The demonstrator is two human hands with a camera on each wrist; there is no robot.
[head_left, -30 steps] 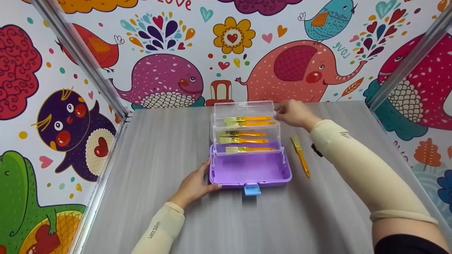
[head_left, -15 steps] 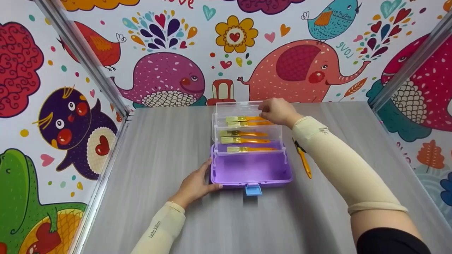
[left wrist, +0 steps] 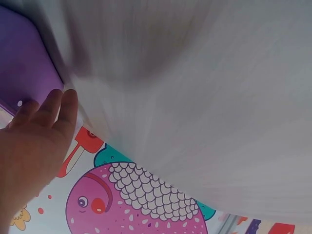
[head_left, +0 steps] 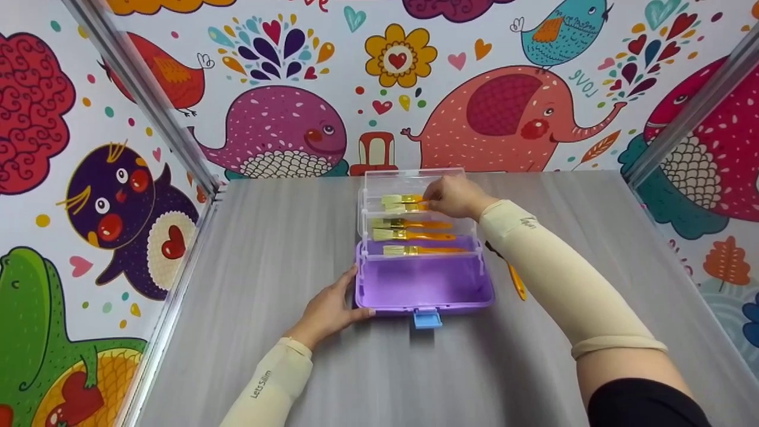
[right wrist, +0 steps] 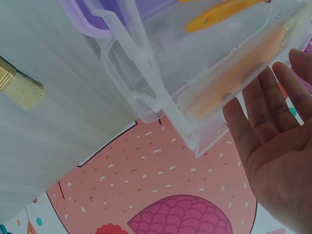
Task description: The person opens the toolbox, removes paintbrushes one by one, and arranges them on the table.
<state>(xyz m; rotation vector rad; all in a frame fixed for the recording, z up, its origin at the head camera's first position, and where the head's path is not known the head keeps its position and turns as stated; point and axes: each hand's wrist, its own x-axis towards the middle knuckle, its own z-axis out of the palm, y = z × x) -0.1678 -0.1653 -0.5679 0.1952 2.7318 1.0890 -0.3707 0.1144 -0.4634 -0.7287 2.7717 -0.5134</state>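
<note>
A purple storage box (head_left: 424, 283) stands open on the table, with clear tiered trays fanned out behind it. Several flat paintbrushes (head_left: 415, 235) with orange handles lie across these trays. At the box's front left corner my left hand (head_left: 329, 311) rests, thumb by the front rim and fairly straight fingers (left wrist: 69, 105) along the side. My right hand (head_left: 459, 197) reaches over the topmost tray, its fingertips at two paintbrushes (head_left: 400, 200). In the right wrist view its fingers look loosely extended beside the clear tray wall; contact with a brush is unclear.
Another paintbrush (head_left: 517, 284) lies on the grey table right of the box, partly under the right forearm. A blue latch (head_left: 427, 320) hangs off the box front. The clear lid (head_left: 385, 178) stands at the back, near the printed wall (head_left: 284, 118).
My right hand has moved left from beside the trays to over the topmost tray's brushes, its forearm now covering part of the loose paintbrush. My left hand stays at the box corner.
</note>
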